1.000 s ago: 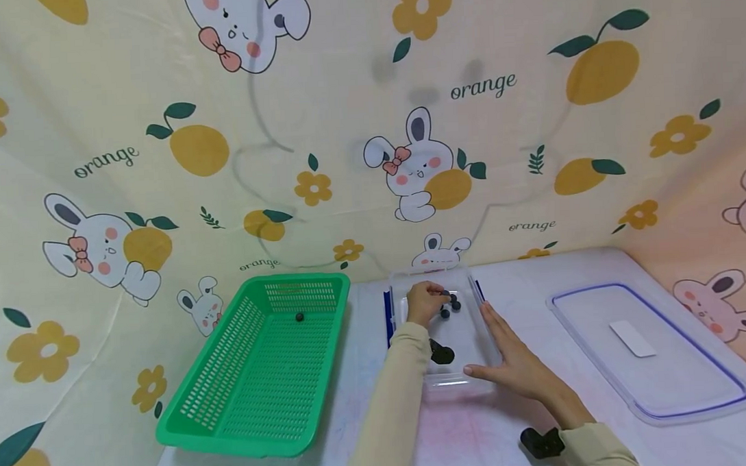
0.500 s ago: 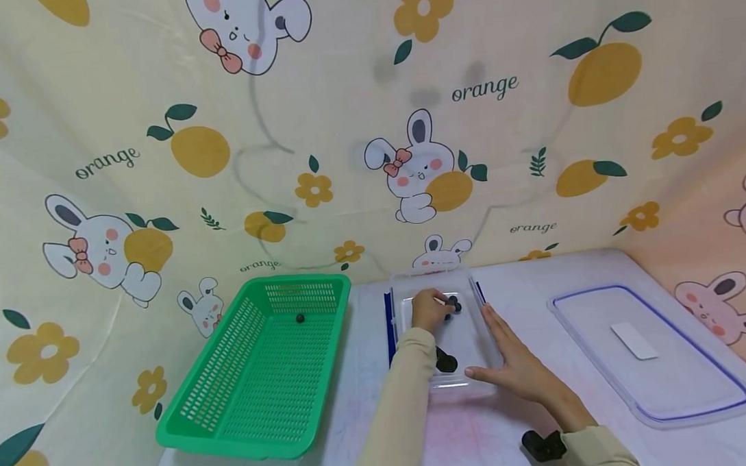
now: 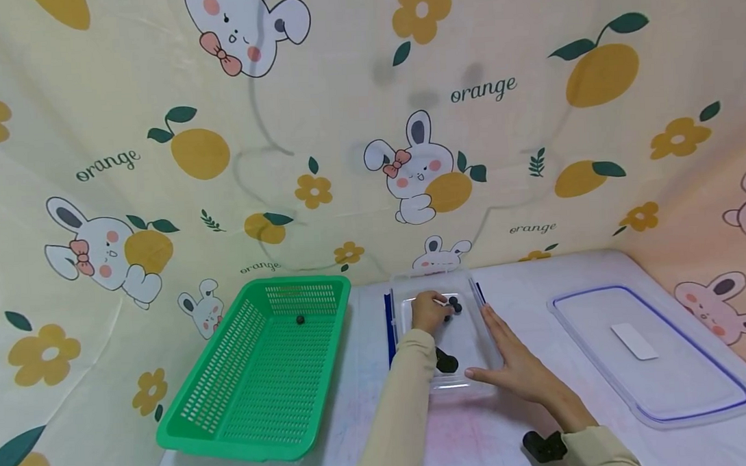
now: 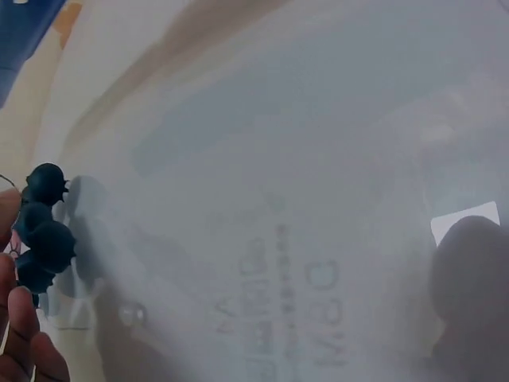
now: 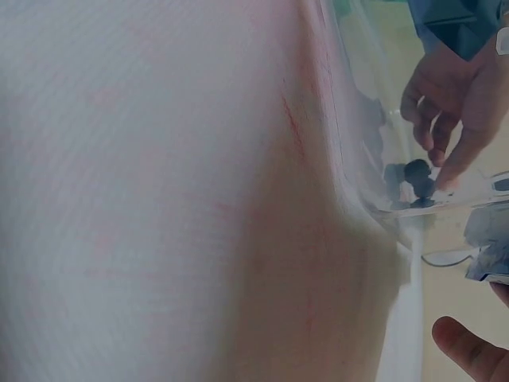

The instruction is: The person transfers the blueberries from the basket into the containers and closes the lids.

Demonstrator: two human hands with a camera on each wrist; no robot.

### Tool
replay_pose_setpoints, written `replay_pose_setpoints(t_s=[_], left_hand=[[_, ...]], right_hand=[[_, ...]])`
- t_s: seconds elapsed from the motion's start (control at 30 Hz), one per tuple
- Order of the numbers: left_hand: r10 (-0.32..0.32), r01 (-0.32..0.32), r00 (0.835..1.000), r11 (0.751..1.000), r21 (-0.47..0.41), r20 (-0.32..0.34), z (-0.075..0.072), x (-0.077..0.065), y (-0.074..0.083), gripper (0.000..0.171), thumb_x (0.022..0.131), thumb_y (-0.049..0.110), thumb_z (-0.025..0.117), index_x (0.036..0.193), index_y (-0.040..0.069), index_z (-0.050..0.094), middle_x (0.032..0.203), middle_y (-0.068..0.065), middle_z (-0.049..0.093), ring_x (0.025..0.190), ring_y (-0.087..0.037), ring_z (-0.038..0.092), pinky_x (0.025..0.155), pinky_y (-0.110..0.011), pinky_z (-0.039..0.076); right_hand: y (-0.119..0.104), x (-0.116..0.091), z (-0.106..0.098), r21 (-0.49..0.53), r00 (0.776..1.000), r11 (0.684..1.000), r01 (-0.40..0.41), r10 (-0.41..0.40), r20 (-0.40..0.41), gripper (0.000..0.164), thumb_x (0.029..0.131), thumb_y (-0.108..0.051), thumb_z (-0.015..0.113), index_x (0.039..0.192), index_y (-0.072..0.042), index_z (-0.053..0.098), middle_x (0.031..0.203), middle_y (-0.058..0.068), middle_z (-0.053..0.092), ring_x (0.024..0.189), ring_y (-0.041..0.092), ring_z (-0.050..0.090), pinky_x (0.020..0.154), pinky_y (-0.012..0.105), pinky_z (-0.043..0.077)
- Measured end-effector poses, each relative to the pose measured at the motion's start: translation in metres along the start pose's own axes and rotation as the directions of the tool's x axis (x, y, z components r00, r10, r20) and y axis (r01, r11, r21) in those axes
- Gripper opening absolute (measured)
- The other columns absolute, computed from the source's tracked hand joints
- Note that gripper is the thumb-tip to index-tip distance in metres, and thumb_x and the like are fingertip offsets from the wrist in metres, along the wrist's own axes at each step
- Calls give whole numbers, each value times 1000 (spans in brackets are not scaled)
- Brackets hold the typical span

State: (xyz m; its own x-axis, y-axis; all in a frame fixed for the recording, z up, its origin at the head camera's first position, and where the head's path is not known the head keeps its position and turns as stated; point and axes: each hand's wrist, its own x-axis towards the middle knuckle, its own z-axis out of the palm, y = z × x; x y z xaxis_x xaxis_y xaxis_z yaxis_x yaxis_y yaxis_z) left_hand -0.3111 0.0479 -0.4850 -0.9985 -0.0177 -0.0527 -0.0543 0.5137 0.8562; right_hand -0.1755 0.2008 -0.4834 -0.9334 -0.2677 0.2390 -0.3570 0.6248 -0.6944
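The left hand (image 3: 430, 312) dips inside a long, clear plastic box (image 3: 472, 343), fingers bent by small, dark, round balls (image 3: 455, 304); I cannot tell if it pinches one. The right hand (image 3: 526, 365) is spread wide against the box's right side. The box points longways toward the white cloth-covered desk's (image 3: 460, 442) back edge, near its middle.

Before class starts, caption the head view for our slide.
Left hand at small dark balls inside a clear container, right hand at its rim, green basket alongside.
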Motion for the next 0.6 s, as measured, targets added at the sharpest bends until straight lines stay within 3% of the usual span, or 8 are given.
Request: replay_pose_setpoints(t_s=[0.23, 0.37, 0.6], left_hand=[[-10, 9, 1000, 997, -74, -19, -2, 1, 3, 14, 78, 7, 80, 90, 5, 73, 68, 2, 57, 59, -11, 52, 57, -26, 44], [-27, 23, 999, 992, -126, -28, -3, 1, 8, 12, 80, 9, 80, 90, 7, 73, 73, 3, 58, 62, -11, 53, 58, -26, 44], [31, -36, 999, 977, -209, -29, -13, -1, 23, 16, 80, 11, 79, 94, 5, 74, 77, 3, 63, 69, -9, 56, 64, -25, 47]], right_hand=[[1, 1, 0, 1, 1000, 1000, 0, 0, -1, 114, 79, -49, 77, 156, -9, 4, 160, 18, 6, 141, 44, 12, 102, 67, 23], [2, 1, 0, 3, 1000, 1000, 4, -4, 0, 114, 79, -49, 77, 156, -12, 2, 160, 18, 6, 142, 43, 12, 102, 67, 22], [3, 0, 0, 0, 1000, 1000, 11, -11, -6, 114, 79, -48, 77, 156, -13, 1, 160, 18, 6, 141, 43, 12, 102, 67, 22]])
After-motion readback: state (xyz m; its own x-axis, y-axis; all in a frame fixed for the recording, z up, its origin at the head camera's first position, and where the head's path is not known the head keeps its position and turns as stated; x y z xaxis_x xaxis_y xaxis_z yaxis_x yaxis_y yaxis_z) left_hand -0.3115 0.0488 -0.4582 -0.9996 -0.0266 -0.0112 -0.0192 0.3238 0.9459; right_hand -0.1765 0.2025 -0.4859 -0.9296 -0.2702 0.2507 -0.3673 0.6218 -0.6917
